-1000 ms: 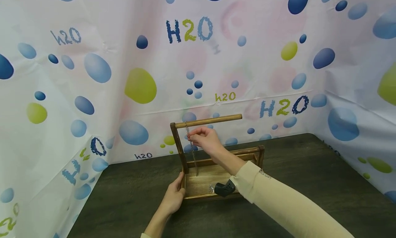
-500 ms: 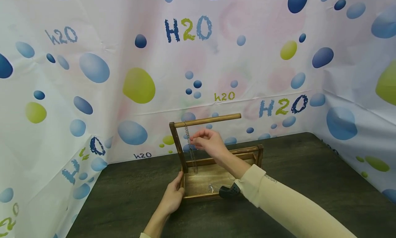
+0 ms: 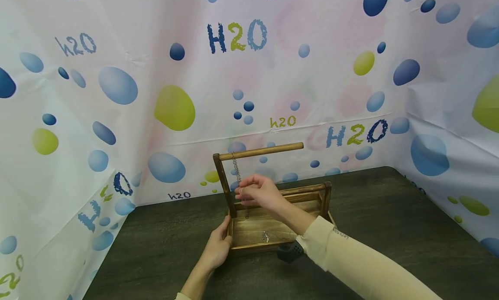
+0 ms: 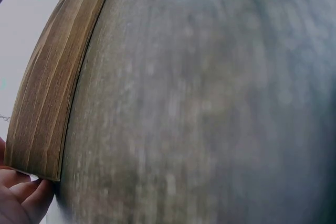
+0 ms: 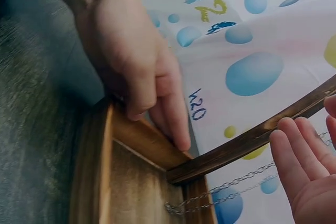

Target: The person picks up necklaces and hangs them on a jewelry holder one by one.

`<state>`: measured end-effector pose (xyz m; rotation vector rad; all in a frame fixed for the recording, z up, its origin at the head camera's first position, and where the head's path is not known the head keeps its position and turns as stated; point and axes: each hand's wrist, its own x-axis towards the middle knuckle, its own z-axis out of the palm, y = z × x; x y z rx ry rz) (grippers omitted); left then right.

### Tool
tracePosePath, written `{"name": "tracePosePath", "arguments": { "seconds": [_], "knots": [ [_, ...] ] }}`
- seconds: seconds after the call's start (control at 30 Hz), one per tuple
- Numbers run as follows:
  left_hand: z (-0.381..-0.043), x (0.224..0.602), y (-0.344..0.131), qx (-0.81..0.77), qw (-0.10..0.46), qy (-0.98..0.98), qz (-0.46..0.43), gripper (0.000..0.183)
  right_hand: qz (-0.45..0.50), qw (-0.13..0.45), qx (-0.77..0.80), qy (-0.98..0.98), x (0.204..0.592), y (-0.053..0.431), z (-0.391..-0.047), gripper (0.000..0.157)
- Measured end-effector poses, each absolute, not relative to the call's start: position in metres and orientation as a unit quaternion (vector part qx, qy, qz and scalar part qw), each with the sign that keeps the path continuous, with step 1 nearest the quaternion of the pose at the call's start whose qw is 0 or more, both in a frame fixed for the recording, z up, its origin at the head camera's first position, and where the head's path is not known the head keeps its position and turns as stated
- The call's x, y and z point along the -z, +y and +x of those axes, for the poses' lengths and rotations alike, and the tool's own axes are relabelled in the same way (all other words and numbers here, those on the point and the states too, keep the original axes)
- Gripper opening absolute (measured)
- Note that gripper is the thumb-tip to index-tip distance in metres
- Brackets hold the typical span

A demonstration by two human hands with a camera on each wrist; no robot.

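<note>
A wooden jewelry stand (image 3: 269, 247) has a tray base and, at its left end, a tall post with a crossbar (image 3: 265, 151). From the crossbar's left part a silver chain necklace (image 3: 236, 166) hangs in a loop down toward the tray. My left hand (image 3: 217, 247) grips the tray's left end; the right wrist view shows its thumb and fingers over that end wall (image 5: 142, 137). Beside the hanging chain is my right hand (image 3: 260, 192), fingers extended and holding nothing; in the right wrist view its fingers (image 5: 296, 150) overlap the post.
A small silver piece of jewelry (image 3: 265, 236) lies in the tray. A lower wooden bar (image 3: 306, 190) runs along the back right of the stand. The dark tabletop (image 3: 163, 248) meets a patterned white backdrop (image 3: 218, 74) behind. A black device (image 3: 289, 252) hangs under my right wrist.
My right hand has let go of the chain and moved lower alongside it, fingers spreading. The necklace stays hanging on the crossbar. My left hand keeps its grip on the stand.
</note>
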<state>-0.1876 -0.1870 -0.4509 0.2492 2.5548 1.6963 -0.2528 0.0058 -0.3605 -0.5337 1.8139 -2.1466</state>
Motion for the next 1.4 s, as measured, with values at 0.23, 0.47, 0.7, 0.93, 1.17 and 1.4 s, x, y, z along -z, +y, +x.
{"name": "tracePosePath", "arguments": {
  "seconds": [0.23, 0.47, 0.7, 0.93, 1.17, 1.4],
  "knots": [
    [-0.187, 0.450, -0.187, -0.555, 0.034, 0.828, 0.078, 0.069, -0.187, 0.185, 0.719, 0.643, 0.378, 0.005, -0.247, 0.023],
    [-0.188, 0.450, -0.187, -0.558, 0.033, 0.825, 0.080, 0.069, -0.169, 0.204, 0.698, 0.665, 0.394, 0.006, -0.246, 0.026],
    [-0.188, 0.451, -0.187, -0.552, 0.029, 0.829, 0.079, 0.068, -0.140, 0.208, 0.685, 0.684, 0.416, 0.017, -0.255, 0.026],
    [-0.187, 0.453, -0.188, -0.558, 0.036, 0.825, 0.083, 0.068, -0.059, 0.210, 0.673, 0.707, 0.430, 0.036, -0.266, 0.030],
    [-0.187, 0.454, -0.188, -0.560, 0.038, 0.823, 0.085, 0.069, -0.025, 0.224, 0.670, 0.708, 0.436, 0.054, -0.274, 0.034],
    [-0.186, 0.452, -0.188, -0.561, 0.039, 0.822, 0.087, 0.069, -0.026, 0.228, 0.655, 0.720, 0.436, 0.065, -0.277, 0.036]
  ]
}}
